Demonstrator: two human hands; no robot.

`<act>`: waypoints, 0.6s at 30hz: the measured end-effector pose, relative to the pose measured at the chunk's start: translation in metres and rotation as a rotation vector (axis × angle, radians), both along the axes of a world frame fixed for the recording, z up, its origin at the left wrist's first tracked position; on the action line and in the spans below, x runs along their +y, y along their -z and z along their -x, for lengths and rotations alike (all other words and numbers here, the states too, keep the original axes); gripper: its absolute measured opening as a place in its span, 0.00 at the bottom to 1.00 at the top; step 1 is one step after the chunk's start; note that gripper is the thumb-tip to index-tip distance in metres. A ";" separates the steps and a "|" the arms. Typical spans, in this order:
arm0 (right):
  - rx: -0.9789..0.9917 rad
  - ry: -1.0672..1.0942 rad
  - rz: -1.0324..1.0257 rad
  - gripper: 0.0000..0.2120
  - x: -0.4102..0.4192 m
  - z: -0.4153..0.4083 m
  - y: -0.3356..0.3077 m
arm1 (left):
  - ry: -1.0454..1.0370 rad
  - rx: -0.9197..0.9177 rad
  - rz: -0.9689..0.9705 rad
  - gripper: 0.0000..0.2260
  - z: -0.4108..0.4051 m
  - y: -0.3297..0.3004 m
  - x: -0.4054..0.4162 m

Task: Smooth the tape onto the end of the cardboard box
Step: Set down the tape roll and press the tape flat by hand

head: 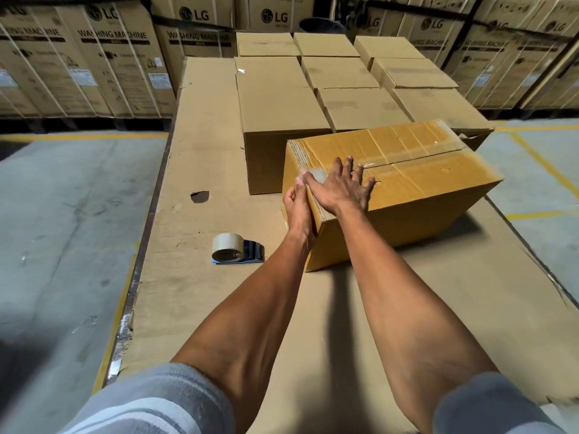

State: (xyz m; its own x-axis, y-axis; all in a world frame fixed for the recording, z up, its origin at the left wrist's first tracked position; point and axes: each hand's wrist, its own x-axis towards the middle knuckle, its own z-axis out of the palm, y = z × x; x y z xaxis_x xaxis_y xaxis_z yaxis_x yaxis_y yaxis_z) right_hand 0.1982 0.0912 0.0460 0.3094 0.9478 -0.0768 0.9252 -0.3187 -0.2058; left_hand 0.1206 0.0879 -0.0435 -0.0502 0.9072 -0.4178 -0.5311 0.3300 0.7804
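Note:
A yellow-brown cardboard box point(416, 180) lies on a cardboard-covered work surface, with clear tape point(318, 175) running along its top seam and over its left end. My right hand point(341, 187) lies flat on the box top near that end, fingers spread, thumb on the tape at the edge. Flat against the box's end face, my left hand point(299, 211) points its fingers up, fingertips at the top edge where the tape folds over. The end face is mostly hidden behind this hand.
A tape dispenser with a roll point(236, 249) lies on the surface left of the box. Several plain cartons point(279, 101) stand behind the box. Strapped washing-machine cartons point(103, 57) line the back. The surface's left edge point(150, 220) drops to a concrete floor.

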 end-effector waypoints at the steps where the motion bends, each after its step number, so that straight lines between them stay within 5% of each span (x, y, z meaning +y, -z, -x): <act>1: 0.004 -0.004 0.004 0.51 0.000 -0.001 0.000 | 0.000 -0.014 -0.012 0.26 0.000 0.000 0.000; 8: -0.025 -0.060 0.011 0.32 0.005 -0.001 0.004 | -0.078 0.040 0.010 0.12 -0.002 0.021 0.008; 12: -0.003 -0.044 -0.026 0.33 0.005 -0.003 0.002 | -0.094 0.021 0.016 0.12 -0.004 0.014 0.007; 15: -0.003 -0.030 -0.030 0.47 0.003 -0.001 0.003 | -0.059 -0.008 -0.015 0.25 -0.005 -0.001 -0.004; 18: 0.013 -0.034 -0.026 0.41 0.005 -0.002 0.003 | -0.067 -0.039 -0.032 0.23 -0.003 -0.002 -0.004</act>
State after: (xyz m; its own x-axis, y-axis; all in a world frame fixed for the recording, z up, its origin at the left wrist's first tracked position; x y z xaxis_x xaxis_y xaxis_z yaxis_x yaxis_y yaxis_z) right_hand 0.2005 0.0959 0.0433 0.2761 0.9595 -0.0553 0.9327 -0.2814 -0.2256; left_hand 0.1241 0.0843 -0.0415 -0.0949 0.9153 -0.3913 -0.5815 0.2680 0.7681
